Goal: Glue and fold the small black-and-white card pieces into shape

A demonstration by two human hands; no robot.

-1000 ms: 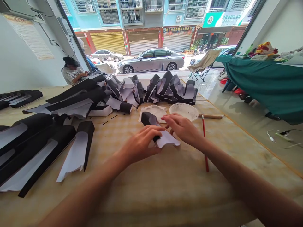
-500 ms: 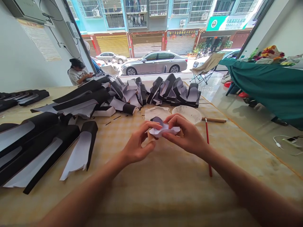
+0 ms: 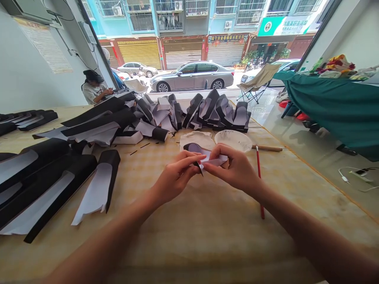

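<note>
Over the middle of the table, both hands pinch one black-and-white folded paper piece (image 3: 194, 147). My left hand (image 3: 177, 175) grips its near left edge, where a dark pointed corner pokes out below the fingertips. My right hand (image 3: 232, 167) is closed on the white edge at the right. The piece's rounded black end faces away from me, and the fingers hide much of its middle. Just beyond the hands lie a crumpled white cloth or paper (image 3: 197, 138) and a whitish round dish (image 3: 233, 140). A thin red stick (image 3: 259, 177) lies beside my right forearm.
Long black-and-white paper pieces (image 3: 56, 193) cover the left side. A heap of similar folded pieces (image 3: 204, 112) runs along the far edge. A wooden-handled tool (image 3: 268, 148) lies by the dish. A person (image 3: 94, 88) sits at the far left. A green-draped table (image 3: 331, 104) stands right.
My left fingers have closed in on the paper piece, and a dark corner now shows beneath them. The piece has turned, showing more of its black end. The view has shifted slightly.
</note>
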